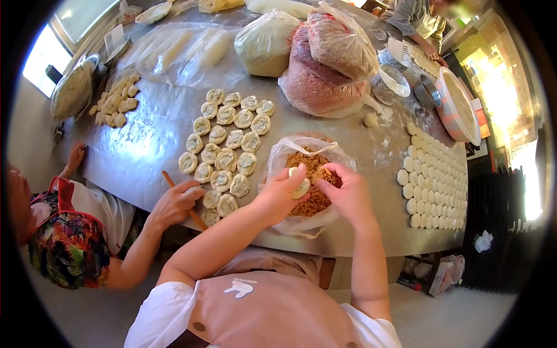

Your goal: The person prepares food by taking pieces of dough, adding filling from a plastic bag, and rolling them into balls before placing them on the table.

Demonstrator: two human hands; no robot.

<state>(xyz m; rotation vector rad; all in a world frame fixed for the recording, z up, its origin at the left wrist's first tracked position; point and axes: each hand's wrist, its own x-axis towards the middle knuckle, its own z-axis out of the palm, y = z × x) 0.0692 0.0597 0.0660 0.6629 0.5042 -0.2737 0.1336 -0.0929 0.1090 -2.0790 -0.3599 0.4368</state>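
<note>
My left hand [279, 196] holds a small pale dough piece [300, 184] above a bowl lined with clear plastic. Brown crumbly filling [312, 202] fills the bowl [342, 152]. Just to the right, my right hand [343, 191] pinches a clump of the filling [325, 176] close to the dough. Left of the bowl, several round filled dough pieces [226, 160] lie in rows on the metal table [156, 110]. On the right stand rows of small plain dough rounds [432, 182].
At the left, a co-worker's hand [174, 204] holds a thin wooden stick [197, 219] beside the dough pieces. Large plastic bags [325, 69] stand behind the bowl. Loose dough lumps [119, 100] lie back left, a big tub [458, 107] back right. Another person [415, 23] stands beyond.
</note>
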